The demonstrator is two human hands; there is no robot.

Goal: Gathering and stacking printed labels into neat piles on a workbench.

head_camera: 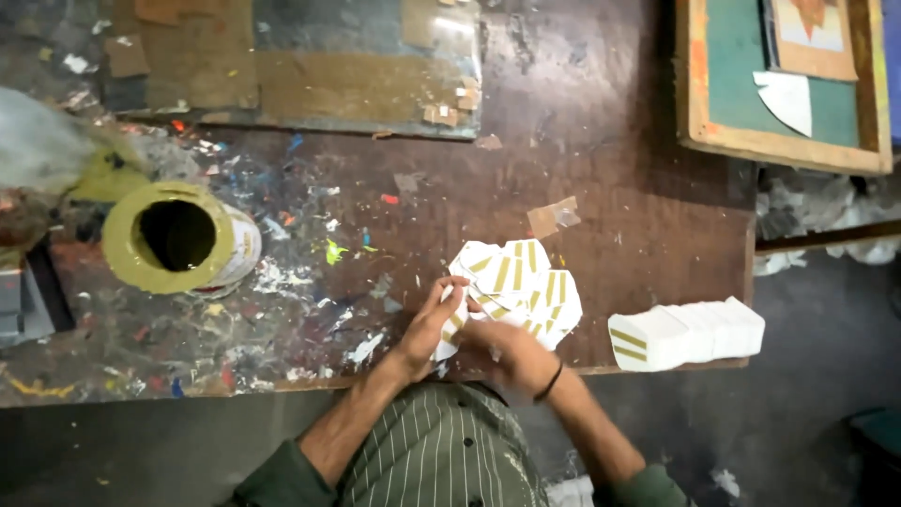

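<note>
A loose pile of white hexagonal paper cut-outs with gold stripes (526, 282) lies on the paint-stained wooden table (619, 225) near its front edge. My left hand (430, 324) pinches one white gold-striped piece (452, 324) at the pile's near-left side. My right hand (511, 352), with a dark band on the wrist, rests just right of it, fingers curled against the same pile; whether it grips a piece is hard to tell. A neat stack of the same white pieces (685, 333) lies on its side at the table's right front edge.
An open tin with a yellow-green rim (178, 239) stands at the left. A wooden-framed screen with a green mesh (779, 84) lies at the back right. A glass-like sheet with tape patches (310, 66) sits at the back. Crumpled plastic (42, 150) is at far left.
</note>
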